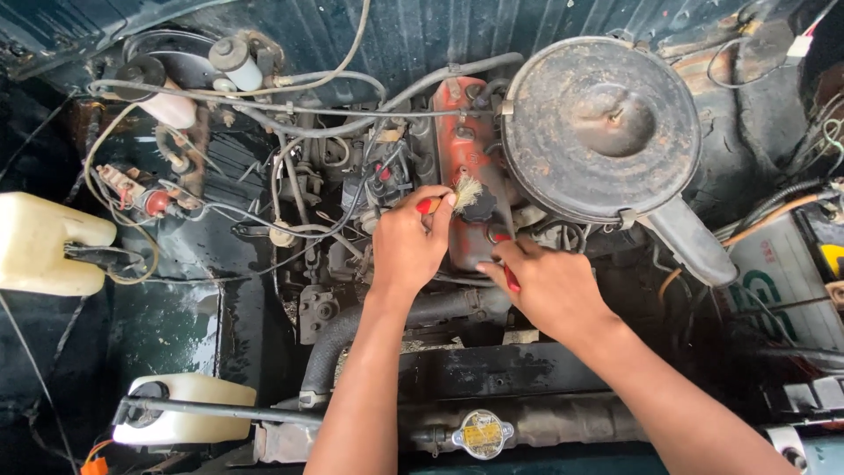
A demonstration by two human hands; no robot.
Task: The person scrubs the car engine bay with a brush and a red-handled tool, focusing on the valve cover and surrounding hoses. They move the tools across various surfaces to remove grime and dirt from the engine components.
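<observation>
Hands work together over the engine of an old car. Left hand (406, 246) is clenched around a small paintbrush (457, 195) with a red handle; pale bristles stick out just beyond the fingertips and touch the black oil filler cap (480, 208) on the red valve cover (457, 141). Right hand (547, 286) grasps a tool with a red handle (509, 274), probably a screwdriver; its dark shaft goes up from the fingers to the same cap, but the tip I cannot see clearly. Both hands are close, almost touching, with the cap just above the fingertips. Right of the right hand's fingers sits the big round rusty air cleaner (602, 123). Below both wrists lies the black radiator hose (352, 330), and further below is the radiator cap (482, 434). Far left of the left hand's fingers stands a white plastic reservoir (48, 244).
</observation>
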